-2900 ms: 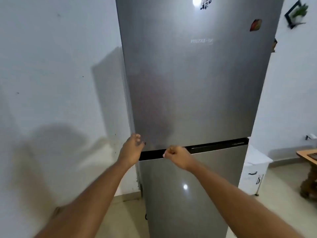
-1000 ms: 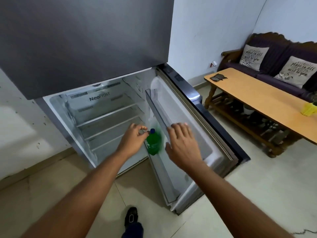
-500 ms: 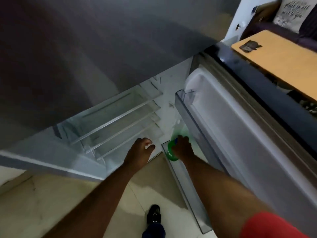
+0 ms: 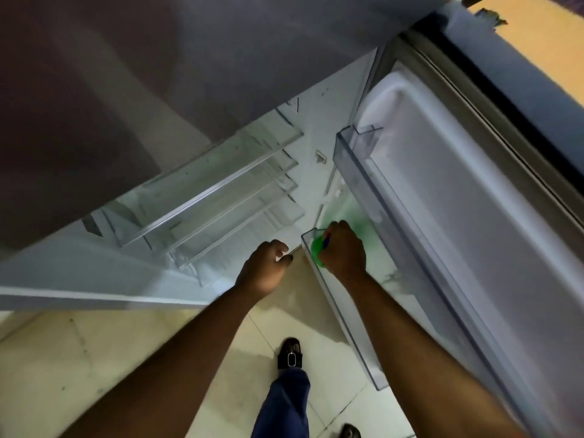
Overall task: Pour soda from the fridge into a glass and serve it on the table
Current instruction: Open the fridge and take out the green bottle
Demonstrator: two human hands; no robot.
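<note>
A green soda bottle (image 4: 317, 250) with a blue cap stands in the lower door bin (image 4: 343, 314) of the open fridge door (image 4: 448, 197). My right hand (image 4: 343, 251) grips the bottle's top from above and hides most of it. My left hand (image 4: 265, 268) hovers with curled fingers just left of the bin, near the cabinet's lower front edge, holding nothing that I can see. No glass is in view.
Bare glass shelves (image 4: 208, 203) fill the fridge cabinet. An upper door bin (image 4: 357, 159) hangs above the bottle. The closed upper door (image 4: 158, 74) looms overhead. A wooden table (image 4: 537, 36) shows beyond the door. My feet (image 4: 290, 354) stand on the tiled floor.
The fridge's lower door was pulled open. My right hand reached into the door bin and took hold of the bottle's top. The view has dropped closer to the bin.
</note>
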